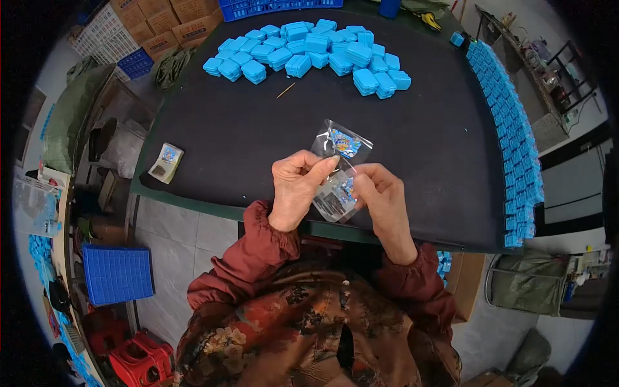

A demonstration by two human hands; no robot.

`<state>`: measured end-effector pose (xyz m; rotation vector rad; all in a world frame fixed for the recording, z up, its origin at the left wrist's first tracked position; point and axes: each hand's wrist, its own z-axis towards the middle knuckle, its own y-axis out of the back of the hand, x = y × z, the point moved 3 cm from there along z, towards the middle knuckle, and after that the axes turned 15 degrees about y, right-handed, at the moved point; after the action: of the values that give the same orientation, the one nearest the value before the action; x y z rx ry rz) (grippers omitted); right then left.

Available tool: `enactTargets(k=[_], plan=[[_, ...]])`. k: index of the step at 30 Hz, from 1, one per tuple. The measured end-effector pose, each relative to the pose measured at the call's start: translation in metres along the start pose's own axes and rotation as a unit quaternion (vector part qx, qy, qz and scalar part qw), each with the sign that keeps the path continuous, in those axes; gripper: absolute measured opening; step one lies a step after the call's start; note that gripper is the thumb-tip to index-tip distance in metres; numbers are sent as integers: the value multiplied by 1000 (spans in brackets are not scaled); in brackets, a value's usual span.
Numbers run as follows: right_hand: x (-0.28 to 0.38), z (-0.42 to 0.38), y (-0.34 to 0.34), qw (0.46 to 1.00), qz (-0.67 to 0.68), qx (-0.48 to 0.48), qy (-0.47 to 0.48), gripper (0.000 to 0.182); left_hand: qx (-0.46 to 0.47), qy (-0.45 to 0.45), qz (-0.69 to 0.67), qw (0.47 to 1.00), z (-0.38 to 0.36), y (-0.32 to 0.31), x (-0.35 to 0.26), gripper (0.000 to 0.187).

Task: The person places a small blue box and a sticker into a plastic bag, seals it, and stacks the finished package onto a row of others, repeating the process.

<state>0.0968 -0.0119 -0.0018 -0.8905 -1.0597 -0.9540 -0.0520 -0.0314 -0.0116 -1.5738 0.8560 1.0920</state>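
Note:
Above the near part of the dark table, my left hand (300, 184) pinches a clear plastic sheet with printed stickers (346, 143) between thumb and fingers. Its upper part, with a colourful blue and yellow print, sticks up past my thumb. My right hand (382, 197) is closed at the lower right of the sheet, its fingertips at a second print. Whether a sticker is peeled between those fingertips is too small to tell. A stack of sticker sheets (166, 162) lies at the table's left edge. Many small light-blue plastic cases (316, 43) are heaped at the far side.
Rows of blue cases (506, 135) line the table's right edge. A thin wooden stick (285, 90) lies on the dark tabletop (225, 122). A blue crate (118, 274) and a red stool (142, 361) stand on the floor at left. Cardboard boxes (169, 26) are stacked behind.

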Motion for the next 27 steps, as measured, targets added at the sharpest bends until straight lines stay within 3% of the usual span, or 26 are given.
enactTargets(k=[2, 5, 7, 11, 15, 16, 22, 27], plan=[[0, 0, -3, 998, 30, -47, -27, 17, -11, -3, 4, 1000, -2, -3, 2, 18], [-3, 3, 0, 995, 43, -73, 50, 13, -9, -60, 78, 995, -6, -7, 8, 22], [-4, 4, 6, 992, 44, -81, 90, 13, -3, -41, 81, 996, -10, -5, 9, 25], [-3, 2, 11, 993, 36, -82, 81, 12, 48, 27, 1, 998, -12, 3, 11, 27], [10, 6, 17, 995, 24, -13, 97, 13, 104, 130, -47, 985, -10, 9, -2, 26], [11, 8, 19, 994, 14, 12, 104, 13, 144, 101, -21, 984, -8, 14, -1, 30], [7, 8, 19, 992, 11, 97, 78, 12, 162, 94, 78, 979, -8, 18, -8, 34], [11, 8, 15, 992, 43, 89, 72, 13, 190, 76, 27, 978, -6, 21, -15, 33]])
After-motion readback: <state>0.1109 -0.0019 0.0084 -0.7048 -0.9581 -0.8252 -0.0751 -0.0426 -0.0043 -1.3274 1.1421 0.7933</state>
